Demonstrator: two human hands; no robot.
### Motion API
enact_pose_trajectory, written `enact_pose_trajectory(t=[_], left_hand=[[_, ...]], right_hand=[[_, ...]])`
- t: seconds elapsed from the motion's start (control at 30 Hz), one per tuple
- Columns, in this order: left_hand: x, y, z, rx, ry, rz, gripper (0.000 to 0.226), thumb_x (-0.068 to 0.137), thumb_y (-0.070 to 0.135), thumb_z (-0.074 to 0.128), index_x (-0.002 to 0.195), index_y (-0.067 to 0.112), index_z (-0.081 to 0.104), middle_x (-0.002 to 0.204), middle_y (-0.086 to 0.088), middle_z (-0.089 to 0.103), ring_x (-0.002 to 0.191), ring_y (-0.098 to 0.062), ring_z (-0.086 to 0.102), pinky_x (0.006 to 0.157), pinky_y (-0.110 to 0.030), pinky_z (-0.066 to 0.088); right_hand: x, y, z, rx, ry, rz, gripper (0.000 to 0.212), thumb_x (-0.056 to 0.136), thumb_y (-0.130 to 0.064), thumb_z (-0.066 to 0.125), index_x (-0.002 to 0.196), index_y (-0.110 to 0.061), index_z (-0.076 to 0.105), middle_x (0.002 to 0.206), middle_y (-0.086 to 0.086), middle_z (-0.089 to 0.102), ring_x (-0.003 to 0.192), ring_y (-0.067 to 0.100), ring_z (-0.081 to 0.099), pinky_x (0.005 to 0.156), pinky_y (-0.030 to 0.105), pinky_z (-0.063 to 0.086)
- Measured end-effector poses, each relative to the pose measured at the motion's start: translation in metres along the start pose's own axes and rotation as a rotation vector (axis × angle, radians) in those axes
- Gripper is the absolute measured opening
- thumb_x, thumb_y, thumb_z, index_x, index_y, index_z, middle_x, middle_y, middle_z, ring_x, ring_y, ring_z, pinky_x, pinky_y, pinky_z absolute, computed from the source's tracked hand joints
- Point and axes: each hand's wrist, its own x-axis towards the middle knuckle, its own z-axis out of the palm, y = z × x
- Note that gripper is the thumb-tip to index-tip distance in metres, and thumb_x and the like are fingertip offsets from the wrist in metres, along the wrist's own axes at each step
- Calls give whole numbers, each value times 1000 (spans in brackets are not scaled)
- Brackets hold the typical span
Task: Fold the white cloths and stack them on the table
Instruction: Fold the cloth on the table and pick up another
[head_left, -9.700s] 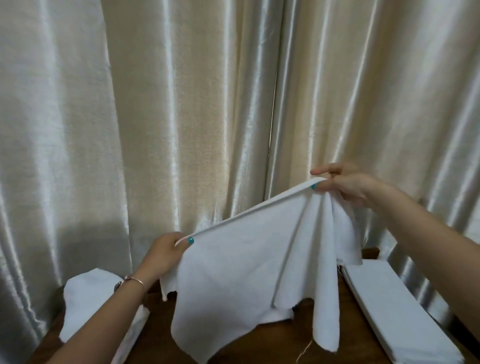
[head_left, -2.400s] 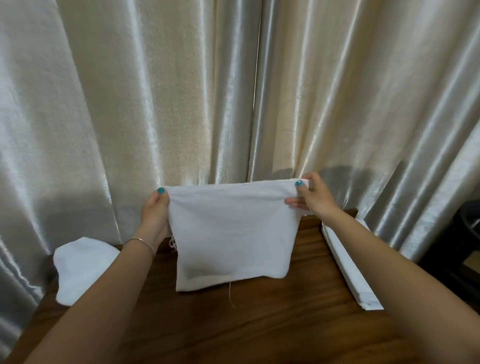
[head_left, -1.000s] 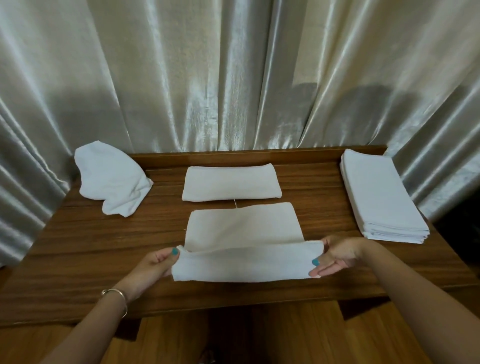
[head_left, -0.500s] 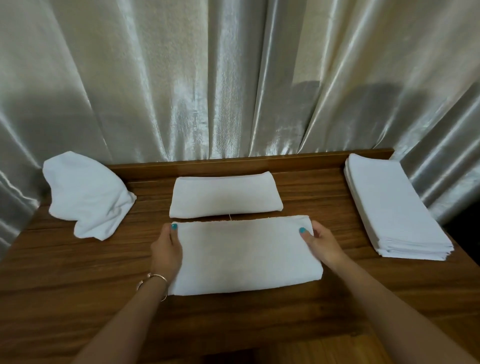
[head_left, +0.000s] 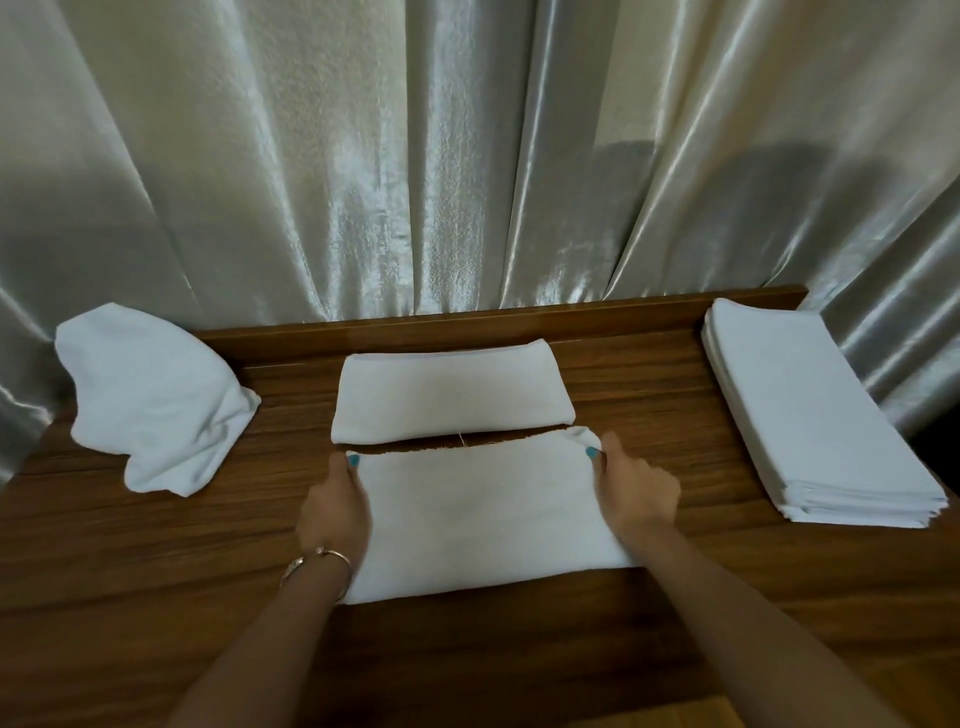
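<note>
A folded white cloth (head_left: 483, 512) lies flat in the middle of the wooden table (head_left: 156, 551). My left hand (head_left: 332, 509) grips its left edge, thumb on top at the far left corner. My right hand (head_left: 636, 483) pinches the far right corner, which is lifted slightly off the table. Just behind it lies another folded white cloth (head_left: 452, 397), narrow and lying crosswise. A loose thread shows in the gap between the two.
A crumpled heap of white cloth (head_left: 153, 397) sits at the table's left rear. A neat stack of flat white cloths (head_left: 815, 415) stands at the right edge. Shiny pale curtains (head_left: 467, 156) hang close behind the table's raised back rail.
The cloth was held up in the air, laid on the table and folded over. In the last half second my right hand lifted the far right corner a little.
</note>
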Motion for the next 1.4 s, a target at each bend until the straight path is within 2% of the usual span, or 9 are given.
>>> enact_pose_trajectory(t=[0.2,0.33,0.47,0.53,0.63,0.8,0.9,1.17,1.4], left_hand=[[8,-1,1,326,-63,88,18,95,25,45,110,15,44,68,0,65,53,-18,61,52,-26,49],[-3,13,6,306,208,160,23,86,12,56,107,4,52,82,-11,63,71,-27,60,67,-37,48],[-49,54,42,165,145,572,47,75,13,64,121,5,56,123,-19,61,116,-36,58,100,-49,46],[-60,57,60,183,-13,524,56,75,23,69,127,5,56,134,-18,55,125,-33,52,102,-48,44],[-60,45,64,214,-141,388,51,90,33,46,136,12,49,142,-14,48,131,-29,47,105,-48,40],[-56,18,48,272,-193,355,62,89,66,12,147,47,0,160,-3,-1,148,-27,3,114,-51,0],[-50,0,36,268,-152,319,63,87,70,6,146,49,-2,161,-6,0,148,-25,-2,115,-54,7],[-50,1,32,206,-195,280,60,88,63,-6,145,51,7,160,-6,9,146,-21,0,111,-55,19],[-42,23,9,-39,-103,-94,74,81,58,57,140,19,33,145,-13,35,132,-30,35,101,-50,37]], right_hand=[[-3,-10,11,-78,94,54,25,96,-32,48,116,-18,48,97,4,61,83,20,59,70,34,47],[-10,-37,11,-25,288,-109,42,81,-22,64,121,-13,53,117,9,59,106,25,57,94,42,44],[-29,-96,22,217,89,-467,43,96,-36,42,138,-26,42,146,0,43,137,20,38,116,40,25],[-36,-105,35,205,-61,-496,56,98,-48,12,148,-27,27,158,-2,24,147,20,18,118,37,6],[-37,-95,52,126,-78,-537,73,88,-56,-14,152,-31,13,161,-4,9,149,18,6,117,39,-2],[-27,-59,42,126,-202,-492,58,92,-63,3,146,-49,-13,157,-14,-17,145,12,-21,120,40,-6],[-17,-26,37,35,-192,-327,62,91,-65,2,145,-45,-19,158,-11,-21,144,15,-24,120,44,-5],[-20,-16,41,112,-64,117,64,93,-64,18,150,-41,4,161,6,8,148,29,9,116,49,16],[-25,-17,36,364,139,277,70,83,-59,58,136,-17,39,122,11,54,110,25,50,89,38,48]])
